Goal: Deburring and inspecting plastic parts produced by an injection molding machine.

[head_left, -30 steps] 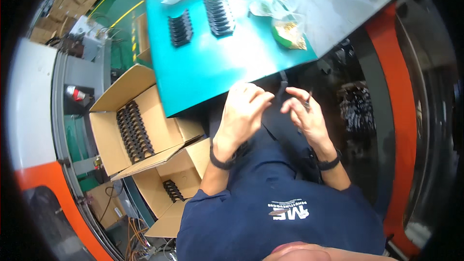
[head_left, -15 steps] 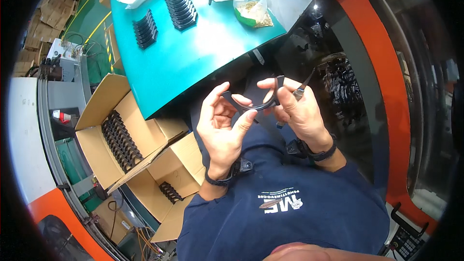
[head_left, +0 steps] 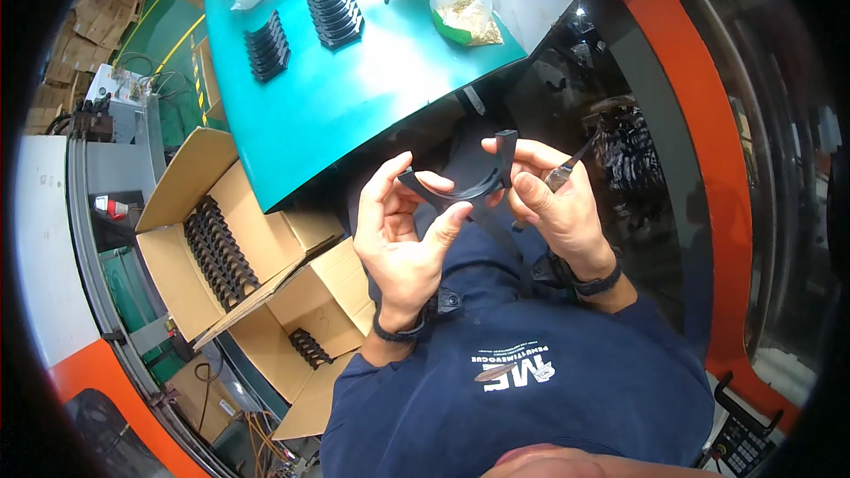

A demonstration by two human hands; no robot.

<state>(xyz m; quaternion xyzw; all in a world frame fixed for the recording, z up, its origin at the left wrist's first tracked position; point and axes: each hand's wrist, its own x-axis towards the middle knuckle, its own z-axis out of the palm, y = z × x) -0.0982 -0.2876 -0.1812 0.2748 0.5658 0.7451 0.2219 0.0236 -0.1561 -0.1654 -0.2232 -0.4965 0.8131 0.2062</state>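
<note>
Between my two hands, in front of my body, is a black curved plastic part (head_left: 478, 192) with a raised arm at each end. My left hand (head_left: 403, 252) pinches its left end between thumb and fingers. The fingers of my right hand (head_left: 567, 221) close on its right end. That same hand also has a slim trimming knife (head_left: 560, 179) tucked in it, the pointed blade sticking out up and to the right. Some of my fingertips are hidden behind the part.
Two rows of similar black parts (head_left: 333, 9) (head_left: 267, 47) lie on the green table (head_left: 354, 106). A bag of small brass-coloured pieces (head_left: 467, 19) sits at its right. Open cartons (head_left: 164, 265) (head_left: 266, 345) with black parts stand at left. An orange-framed machine (head_left: 722, 150) is at right.
The curved part has turned slightly in my fingers, and its right arm now stands out more fully. Both hands keep their hold. The knife has shifted a little to the right with my right hand.
</note>
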